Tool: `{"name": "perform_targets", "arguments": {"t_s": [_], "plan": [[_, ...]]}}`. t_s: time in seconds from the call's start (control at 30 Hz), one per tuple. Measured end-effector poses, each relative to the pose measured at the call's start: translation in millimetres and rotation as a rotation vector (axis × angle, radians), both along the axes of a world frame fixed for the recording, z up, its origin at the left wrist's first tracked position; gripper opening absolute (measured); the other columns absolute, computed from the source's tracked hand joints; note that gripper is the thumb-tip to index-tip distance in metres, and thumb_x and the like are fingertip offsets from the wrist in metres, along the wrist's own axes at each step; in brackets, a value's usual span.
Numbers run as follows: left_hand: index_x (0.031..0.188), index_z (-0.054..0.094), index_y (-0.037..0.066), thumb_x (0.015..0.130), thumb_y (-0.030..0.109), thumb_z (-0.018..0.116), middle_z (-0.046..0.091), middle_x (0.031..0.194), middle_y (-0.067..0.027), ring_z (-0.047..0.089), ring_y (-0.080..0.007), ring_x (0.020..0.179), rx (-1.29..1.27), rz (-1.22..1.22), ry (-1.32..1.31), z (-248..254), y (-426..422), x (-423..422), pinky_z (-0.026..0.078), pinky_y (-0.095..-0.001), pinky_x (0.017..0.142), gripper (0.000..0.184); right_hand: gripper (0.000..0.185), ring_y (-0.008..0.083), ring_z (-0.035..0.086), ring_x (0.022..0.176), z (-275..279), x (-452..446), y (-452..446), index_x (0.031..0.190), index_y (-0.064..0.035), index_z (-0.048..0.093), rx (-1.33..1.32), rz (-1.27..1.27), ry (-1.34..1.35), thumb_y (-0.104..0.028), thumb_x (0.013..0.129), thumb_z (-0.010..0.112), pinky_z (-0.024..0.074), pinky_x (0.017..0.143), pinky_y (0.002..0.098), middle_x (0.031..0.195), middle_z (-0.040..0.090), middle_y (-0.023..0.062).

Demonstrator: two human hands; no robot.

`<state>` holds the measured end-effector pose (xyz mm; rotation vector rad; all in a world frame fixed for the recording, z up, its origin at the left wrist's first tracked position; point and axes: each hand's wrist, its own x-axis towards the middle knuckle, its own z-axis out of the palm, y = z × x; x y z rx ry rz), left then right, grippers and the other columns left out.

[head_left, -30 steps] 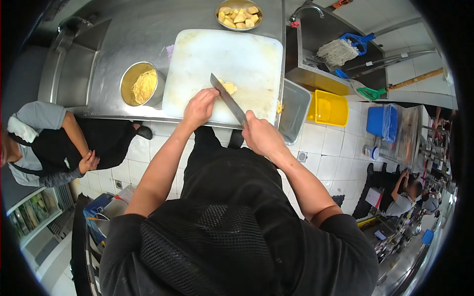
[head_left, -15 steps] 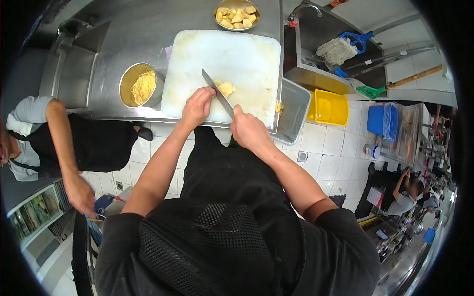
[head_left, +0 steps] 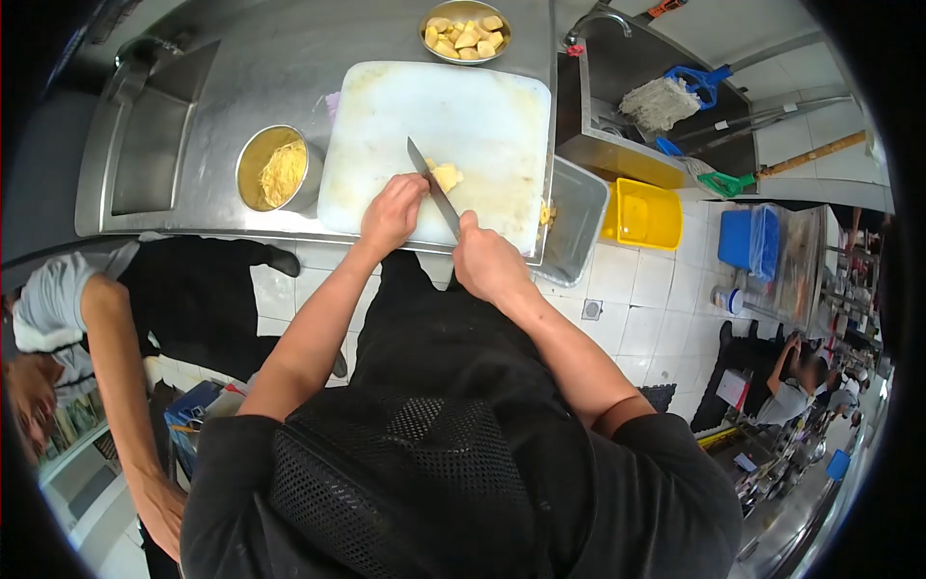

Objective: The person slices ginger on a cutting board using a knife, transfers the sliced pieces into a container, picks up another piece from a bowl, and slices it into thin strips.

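My right hand [head_left: 490, 261] is closed around the handle of a kitchen knife [head_left: 444, 205], its blade slanting up and left over the white cutting board [head_left: 434, 101]. My left hand [head_left: 394, 212] rests on the board, fingers curled against the blade's left side. Whatever those fingers hold is hidden beneath them. Pale yellow slices [head_left: 446, 177], apparently peeled ginger, lie just right of the blade. Left of the board stands a metal pot [head_left: 245, 159] holding thin yellow shreds [head_left: 283, 176]. Behind it, a metal bowl [head_left: 508, 43] contains several peeled chunks [head_left: 467, 39].
A grey bin [head_left: 577, 217] sits below the board's right edge, beside a yellow tub [head_left: 648, 214]. Sinks flank the steel counter [head_left: 280, 68], a mop [head_left: 661, 103] lying in the right one. Close by on my left, a co-worker [head_left: 106, 328] bends with an arm reaching down.
The knife and both hands keep nearly the same place, with the blade slightly shifted. The co-worker at left has bent lower and come nearer, the arm reaching further down.
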<state>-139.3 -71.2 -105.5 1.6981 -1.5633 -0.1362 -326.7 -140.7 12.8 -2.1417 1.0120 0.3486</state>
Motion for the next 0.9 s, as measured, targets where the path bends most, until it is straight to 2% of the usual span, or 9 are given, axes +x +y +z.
{"name": "perform_targets", "arguments": {"t_s": [0.13,0.4,0.53,0.6,0.9], "plan": [[0.103,0.066,0.001,0.089,-0.006,0.062,0.068,0.106,-0.0136,0.067,-0.0332,0.103,-0.004,0.027,0.051,-0.2,0.6,-0.9,0.055,-0.0407,0.087,0.016,0.023,0.0500,0.071,0.090,4.0,6.9,-0.4,0.113,0.0058,0.048,0.024,0.009,0.006,-0.006,0.093,0.050,0.0553,0.082,0.0569,0.090,0.071,0.0328],[0.101,0.067,0.001,0.088,-0.007,0.063,0.069,0.104,-0.0130,0.067,-0.0332,0.100,-0.002,0.042,0.077,-0.5,1.2,-2.6,0.056,-0.0411,0.085,0.016,0.023,0.0502,0.070,0.091,-3.2,10.0,1.4,0.112,0.0062,0.048,0.076,-0.027,-0.018,-0.005,0.093,0.050,0.0545,0.083,0.0572,0.092,0.071,0.0332],[0.101,0.067,0.000,0.089,-0.006,0.063,0.069,0.104,-0.0139,0.067,-0.0334,0.099,0.001,0.021,0.045,1.5,0.6,-1.9,0.055,-0.0397,0.084,0.014,0.025,0.0541,0.067,0.085,-41.2,15.4,0.7,0.110,0.0068,0.045,0.056,-0.052,-0.129,-0.009,0.094,0.054,0.0518,0.080,0.0609,0.087,0.068,0.0362],[0.100,0.067,0.000,0.089,-0.006,0.064,0.069,0.103,-0.0138,0.067,-0.0330,0.099,-0.004,0.013,0.041,1.6,-0.4,0.3,0.056,-0.0396,0.084,0.014,0.024,0.0509,0.069,0.083,-47.0,15.6,-2.3,0.111,0.0050,0.046,0.034,-0.059,-0.176,-0.008,0.093,0.054,0.0540,0.076,0.0592,0.085,0.070,0.0322],[0.100,0.069,0.001,0.090,-0.004,0.068,0.070,0.101,-0.0134,0.069,-0.0306,0.090,-0.019,0.129,0.168,3.8,-2.9,-11.2,0.057,-0.0370,0.080,0.011,0.024,0.0501,0.070,0.078,-40.0,-2.7,-7.2,0.109,0.0042,0.047,0.010,0.020,-0.188,-0.009,0.092,0.056,0.0540,0.073,0.0597,0.081,0.070,0.0304]]}}
